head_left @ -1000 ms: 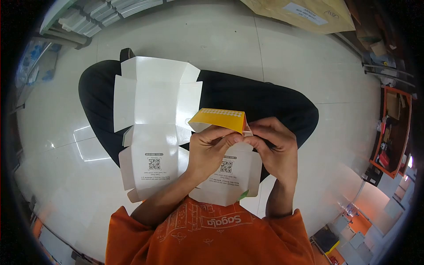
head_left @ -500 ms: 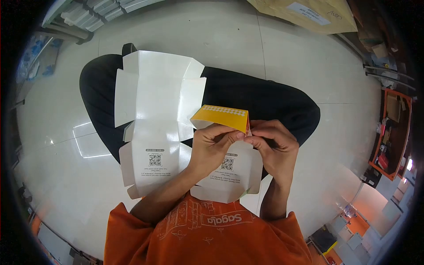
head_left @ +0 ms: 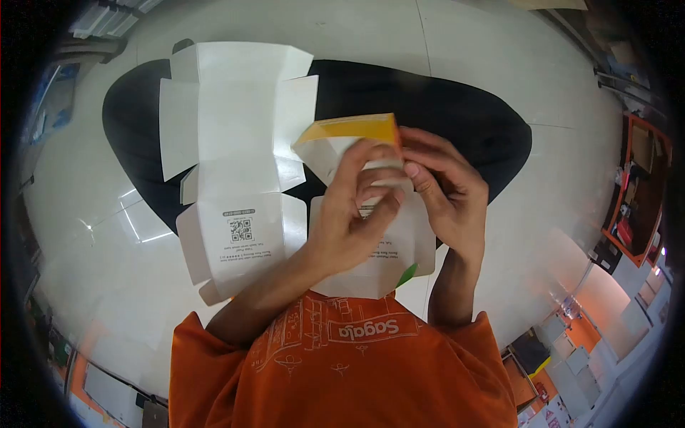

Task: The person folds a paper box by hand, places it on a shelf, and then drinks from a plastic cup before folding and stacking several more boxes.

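Observation:
A partly folded cardboard box (head_left: 357,128) is in front of me, yellow outside, white inside, with an orange side. Its lower panel, printed with text and showing a green corner, lies against my lap. My right hand (head_left: 449,189) pinches the box's orange side edge between thumb and fingers. In front of the box's opening, my left hand (head_left: 360,207) has its fingers curled and thumb apart, hiding part of the white interior. To the left, an unfolded white box blank (head_left: 239,121) rests over my leg, its lower panel bearing a QR code.
My crossed legs in black trousers (head_left: 457,107) lie beneath the boxes on a pale tiled floor (head_left: 371,32). An orange-framed shelf (head_left: 631,185) stands at right. White stacks (head_left: 107,18) sit at upper left.
My left hand has come off the box's edge and its fingers have parted. The right hand keeps hold of the box. The whole view has shifted, and the box now sits higher in it.

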Available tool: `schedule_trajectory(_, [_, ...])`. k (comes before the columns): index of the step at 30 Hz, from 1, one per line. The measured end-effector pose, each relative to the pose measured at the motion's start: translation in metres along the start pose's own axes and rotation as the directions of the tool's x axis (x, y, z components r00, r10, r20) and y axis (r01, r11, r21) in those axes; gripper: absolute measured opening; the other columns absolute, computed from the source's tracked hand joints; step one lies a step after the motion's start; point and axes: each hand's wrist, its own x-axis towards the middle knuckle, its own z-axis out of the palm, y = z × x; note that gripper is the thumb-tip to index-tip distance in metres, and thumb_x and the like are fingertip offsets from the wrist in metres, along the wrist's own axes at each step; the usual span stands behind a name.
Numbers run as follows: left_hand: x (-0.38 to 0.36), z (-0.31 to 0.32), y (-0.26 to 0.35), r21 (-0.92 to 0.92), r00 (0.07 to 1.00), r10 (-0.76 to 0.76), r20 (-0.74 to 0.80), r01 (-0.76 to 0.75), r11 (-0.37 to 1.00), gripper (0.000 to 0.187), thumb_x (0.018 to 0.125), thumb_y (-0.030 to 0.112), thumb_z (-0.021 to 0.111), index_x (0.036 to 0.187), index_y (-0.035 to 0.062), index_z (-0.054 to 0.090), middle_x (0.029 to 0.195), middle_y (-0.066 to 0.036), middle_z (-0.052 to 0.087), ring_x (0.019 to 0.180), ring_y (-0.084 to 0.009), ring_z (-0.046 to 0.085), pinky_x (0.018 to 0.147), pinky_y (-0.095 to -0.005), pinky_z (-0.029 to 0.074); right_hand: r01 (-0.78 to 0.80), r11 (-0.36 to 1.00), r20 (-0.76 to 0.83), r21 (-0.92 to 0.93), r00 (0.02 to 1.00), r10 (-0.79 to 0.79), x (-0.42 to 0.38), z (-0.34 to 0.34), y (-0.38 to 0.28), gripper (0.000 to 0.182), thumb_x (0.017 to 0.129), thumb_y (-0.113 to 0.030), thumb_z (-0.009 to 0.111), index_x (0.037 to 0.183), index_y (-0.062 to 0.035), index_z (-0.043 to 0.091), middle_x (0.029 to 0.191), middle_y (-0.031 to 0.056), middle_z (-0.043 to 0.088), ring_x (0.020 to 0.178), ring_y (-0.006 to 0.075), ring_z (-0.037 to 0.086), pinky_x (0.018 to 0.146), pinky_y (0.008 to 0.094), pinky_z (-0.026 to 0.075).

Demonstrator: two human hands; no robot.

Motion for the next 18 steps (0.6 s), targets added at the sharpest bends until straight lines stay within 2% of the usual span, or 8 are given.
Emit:
schedule_trajectory(2, [-0.007, -0.006, -0.006, 0.15, 0.993, -0.087, 0.079, 0.074, 0.986, 0.056, 0.086, 0.001, 0.065, 0.132, -0.0018, 0.033, 0.107, -0.013, 0.054, 0.099, -0.0192, 0.062, 0.077, -0.0259, 0.052, 0.06, 0.996, 0.232, -0.069, 0.972, -0.043, 0.003, -0.001, 0.003, 0.024, 0.09, 0.001, 0.062, 0.113, 0.0, 0.068, 0.126, 0.0194, 0.061, 0.117, 0.027, 0.06, 0.095, 0.033, 0.05])
schedule_trajectory(5, [-0.011, -0.007, -0.007, 0.302, 0.947, -0.291, 0.134, 0.241, 0.922, 0.063, 0.077, 0.025, 0.081, 0.118, -0.0002, 0.04, 0.092, -0.013, 0.057, 0.075, -0.0164, 0.061, 0.061, -0.0284, 0.048, -0.028, 0.997, 0.236, 0.067, 0.972, 0.012, -0.006, 0.001, 0.016, 0.027, 0.094, 0.004, 0.052, 0.118, 0.0015, 0.066, 0.131, 0.0198, 0.059, 0.122, 0.0278, 0.057, 0.098, 0.0328, 0.048])
schedule_trajectory(7, [-0.008, 0.005, 0.007, 0.683, 0.829, -0.526, 0.191, 0.272, 0.678, 0.061, 0.078, 0.032, 0.082, 0.113, 0.0036, 0.042, 0.086, -0.008, 0.056, 0.074, -0.0135, 0.058, 0.062, -0.0245, 0.047, -0.055, 0.995, 0.246, 0.08, 0.969, 0.034, -0.011, -0.002, 0.015, 0.03, 0.096, 0.006, 0.046, 0.122, 0.0044, 0.061, 0.134, 0.0203, 0.056, 0.125, 0.027, 0.055, 0.102, 0.0327, 0.044])
schedule_trajectory(9, [-0.012, 0.01, 0.009, 0.714, 0.835, -0.489, 0.253, 0.179, 0.677, 0.06, 0.073, 0.042, 0.083, 0.103, 0.0051, 0.047, 0.083, -0.009, 0.057, 0.073, -0.0167, 0.061, 0.063, -0.0275, 0.049, -0.141, 0.945, 0.182, 0.296, 0.979, 0.089, -0.014, 0.003, 0.018, 0.031, 0.097, 0.006, 0.044, 0.126, 0.0056, 0.055, 0.134, 0.0207, 0.056, 0.126, 0.0254, 0.054, 0.105, 0.0321, 0.042])
schedule_trajectory(11, [-0.022, 0.014, 0.01, 0.732, 0.843, -0.257, 0.472, -0.213, 0.648, 0.059, 0.071, 0.04, 0.085, 0.103, 0.0058, 0.049, 0.082, -0.009, 0.059, 0.073, -0.0203, 0.063, 0.065, -0.0314, 0.051, -0.12, 0.947, 0.172, 0.297, 0.983, 0.07, -0.013, 0.0, 0.018, 0.031, 0.097, 0.007, 0.044, 0.126, 0.0074, 0.052, 0.137, 0.0209, 0.053, 0.128, 0.0252, 0.051, 0.106, 0.0331, 0.041])
schedule_trajectory(13, [-0.029, 0.01, 0.013, 0.713, 0.834, -0.256, 0.489, -0.213, 0.668, 0.047, 0.074, 0.028, 0.084, 0.101, 0.0045, 0.054, 0.083, -0.011, 0.062, 0.075, -0.0214, 0.066, 0.067, -0.0311, 0.052, -0.156, 0.905, 0.072, 0.397, 0.988, 0.139, -0.015, 0.004, 0.01, 0.031, 0.095, 0.006, 0.05, 0.126, 0.0051, 0.053, 0.139, 0.0209, 0.051, 0.128, 0.0253, 0.051, 0.105, 0.0343, 0.042])
schedule_trajectory(16, [-0.03, 0.004, 0.008, 0.642, 0.812, -0.45, 0.372, 0.125, 0.756, 0.029, 0.081, 0.013, 0.078, 0.1, 0.0018, 0.059, 0.084, -0.01, 0.066, 0.076, -0.0163, 0.067, 0.068, -0.0275, 0.052, -0.133, 0.981, -0.174, 0.139, 0.972, 0.156, -0.033, -0.007, -0.008, 0.034, 0.091, 0.002, 0.06, 0.125, 0.0025, 0.056, 0.136, 0.0199, 0.053, 0.123, 0.0234, 0.054, 0.102, 0.0341, 0.045])
schedule_trajectory(18, [-0.026, 0.002, 0.013, 0.336, 0.802, -0.539, 0.258, 0.449, 0.828, 0.016, 0.086, 0.005, 0.071, 0.098, -0.0007, 0.063, 0.085, -0.008, 0.069, 0.075, -0.0106, 0.066, 0.066, -0.0254, 0.053, -0.209, 0.967, -0.167, -0.149, 0.969, 0.184, -0.058, -0.021, -0.016, 0.027, 0.085, -0.003, 0.07, 0.11, 0.0015, 0.061, 0.113, 0.0143, 0.062, 0.098, 0.0175, 0.062, 0.082, 0.0291, 0.051])
